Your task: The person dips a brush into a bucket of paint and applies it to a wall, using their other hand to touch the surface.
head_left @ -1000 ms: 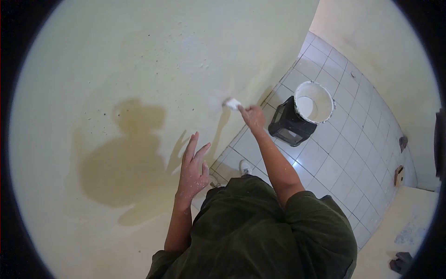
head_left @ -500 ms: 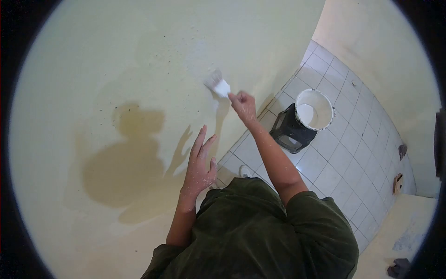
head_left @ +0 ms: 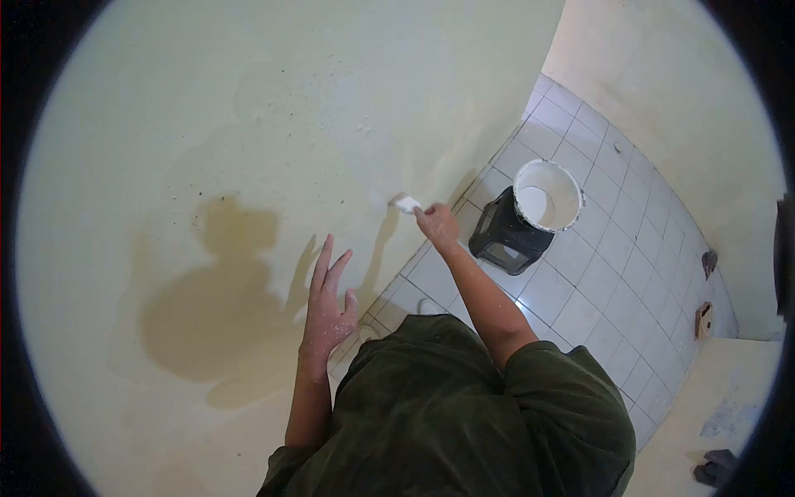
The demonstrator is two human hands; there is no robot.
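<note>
A paintbrush (head_left: 405, 203) with a pale ferrule or paint-covered head is gripped in my right hand (head_left: 438, 224), its bristles at the pale yellow-green wall (head_left: 348, 132). White specks cover my left hand (head_left: 330, 302), which is raised beside the wall with its fingers spread and nothing in it. The wall carries small dark flecks and several raised crumbs in its upper part. My shadow falls across its lower left.
To the right, a white bucket (head_left: 571, 190) with paint smears on its rim sits on a black stool (head_left: 507, 240). Grey-white tiles (head_left: 551, 294) cover the floor. A brown object (head_left: 704, 320) and dark items (head_left: 714, 469) lie farther right.
My right hand has brought the paintbrush lower along the wall, and the brush head now looks foreshortened. My left hand stays spread, slightly farther left in view. The view has shifted a little.
</note>
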